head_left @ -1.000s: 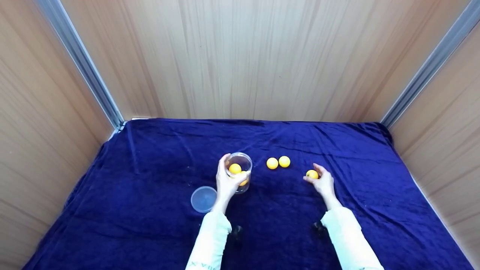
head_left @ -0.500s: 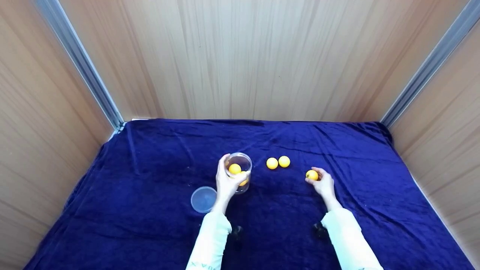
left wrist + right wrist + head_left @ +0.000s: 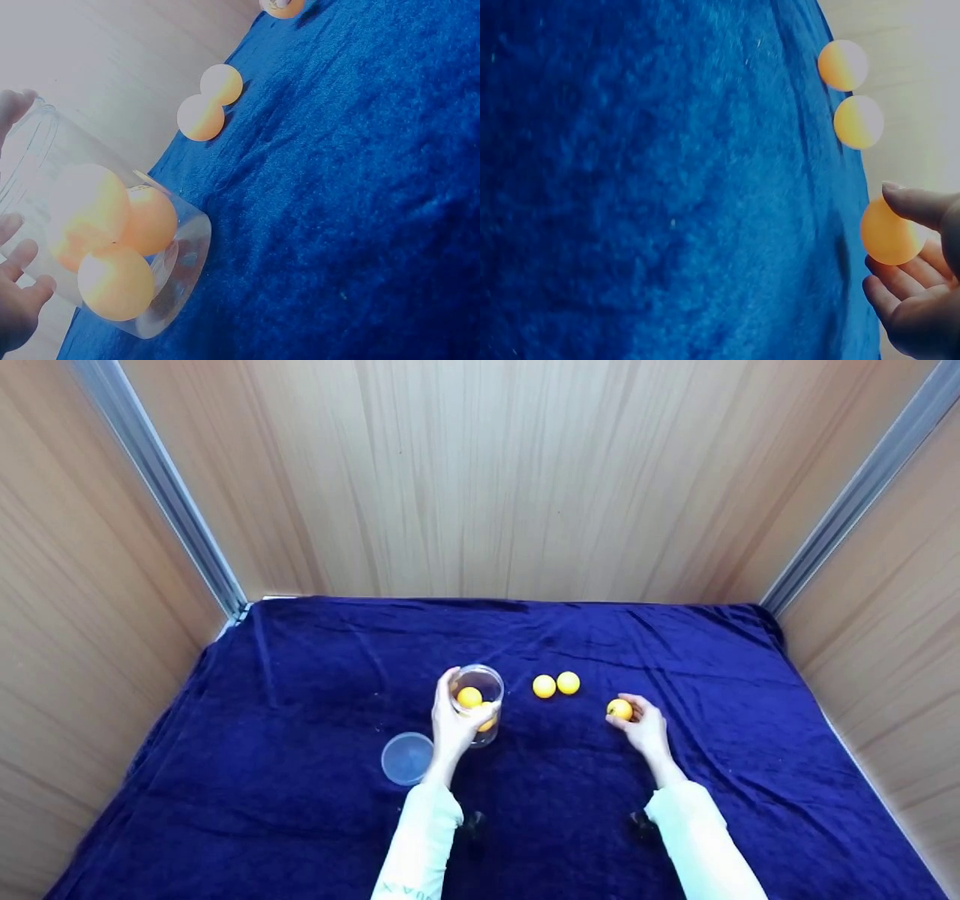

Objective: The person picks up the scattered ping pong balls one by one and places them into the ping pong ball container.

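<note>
A clear jar stands upright on the cloth with several orange ping-pong balls inside. My left hand grips it around the side, near the top. Off to the right, my right hand pinches another ping-pong ball between thumb and fingers; the right wrist view shows this ball against the thumb, just above the cloth. Between the hands, two more ping-pong balls, one on the left and one on the right, lie side by side on the cloth.
A translucent round lid lies flat on the cloth, left of my left wrist. Dark blue velvety cloth covers the table. Wood-patterned panels enclose the back and both sides.
My right thumb and fingers have come together on the ping-pong ball, and it has shifted slightly left with the hand. The left hand and jar have stayed in place.
</note>
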The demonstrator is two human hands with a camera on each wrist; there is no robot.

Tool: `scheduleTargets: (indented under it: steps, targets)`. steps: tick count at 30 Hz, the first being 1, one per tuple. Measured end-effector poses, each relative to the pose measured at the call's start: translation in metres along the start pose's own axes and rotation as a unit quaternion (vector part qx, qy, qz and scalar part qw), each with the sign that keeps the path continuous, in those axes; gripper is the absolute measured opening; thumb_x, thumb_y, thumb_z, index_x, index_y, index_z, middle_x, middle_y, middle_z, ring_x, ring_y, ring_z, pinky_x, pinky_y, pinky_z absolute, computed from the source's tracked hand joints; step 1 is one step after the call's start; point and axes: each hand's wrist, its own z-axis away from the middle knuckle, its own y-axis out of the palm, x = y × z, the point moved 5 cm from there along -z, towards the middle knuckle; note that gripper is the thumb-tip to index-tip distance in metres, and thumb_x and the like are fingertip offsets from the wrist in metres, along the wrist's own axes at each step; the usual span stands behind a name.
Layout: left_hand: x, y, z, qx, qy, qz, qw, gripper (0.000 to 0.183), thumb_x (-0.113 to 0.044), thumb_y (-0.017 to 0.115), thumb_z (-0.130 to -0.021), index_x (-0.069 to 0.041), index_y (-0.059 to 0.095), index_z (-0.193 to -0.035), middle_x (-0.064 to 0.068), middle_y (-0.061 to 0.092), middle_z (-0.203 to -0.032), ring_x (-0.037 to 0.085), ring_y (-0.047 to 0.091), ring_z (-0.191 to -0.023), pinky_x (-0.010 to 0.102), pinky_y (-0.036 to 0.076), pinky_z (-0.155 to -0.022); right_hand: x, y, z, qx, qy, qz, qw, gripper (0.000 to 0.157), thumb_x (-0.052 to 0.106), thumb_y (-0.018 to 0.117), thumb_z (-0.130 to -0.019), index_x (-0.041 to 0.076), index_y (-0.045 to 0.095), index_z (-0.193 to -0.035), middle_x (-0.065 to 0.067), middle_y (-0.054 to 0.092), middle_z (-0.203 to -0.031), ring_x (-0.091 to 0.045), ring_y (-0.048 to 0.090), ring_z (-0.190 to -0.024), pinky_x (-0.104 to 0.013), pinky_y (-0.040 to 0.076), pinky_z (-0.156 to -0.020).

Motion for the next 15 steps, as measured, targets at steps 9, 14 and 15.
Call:
scheduleTargets:
  steps: [9, 14, 15]
  targets:
    - [0.0, 0.0, 0.0, 0.0, -0.003, 0.002, 1.0, 0.075, 0.002, 0.079, -0.056, 0.004, 0.042, -0.121, 0.028, 0.051, -0.11, 0.043, 0.049, -0.101, 0.05, 0.036, -0.088, 0.018, 0.008, 0.005, 0.02, -0.017, -0.023, 0.999, 0.044, -0.008, 0.07, -0.068, -0.012, 0.054, -0.109, -0.025, 0.057, -0.106, -0.029, 0.055, -0.097, -0.02, 0.045, -0.075]
    - [0.0, 0.0, 0.0, -0.001, 0.001, 0.006, 1.0, 0.075, 0.002, 0.079, -0.055, 0.007, 0.042, -0.12, 0.029, 0.051, -0.109, 0.043, 0.049, -0.1, 0.05, 0.037, -0.087, 0.027, 0.012, 0.007, 0.03, -0.026, -0.024, 0.999, 0.044, -0.006, 0.071, -0.068, -0.01, 0.055, -0.109, -0.024, 0.057, -0.107, -0.028, 0.055, -0.098, -0.026, 0.045, -0.079]
    - [0.0, 0.0, 0.0, 0.0, 0.001, 0.007, 1.0, 0.075, 0.003, 0.079, -0.055, 0.007, 0.042, -0.12, 0.029, 0.051, -0.109, 0.043, 0.049, -0.1, 0.05, 0.037, -0.087, 0.029, 0.012, 0.007, 0.03, -0.029, -0.027, 0.999, 0.044, -0.006, 0.071, -0.068, -0.01, 0.055, -0.109, -0.023, 0.058, -0.107, -0.028, 0.055, -0.098, -0.026, 0.045, -0.079]
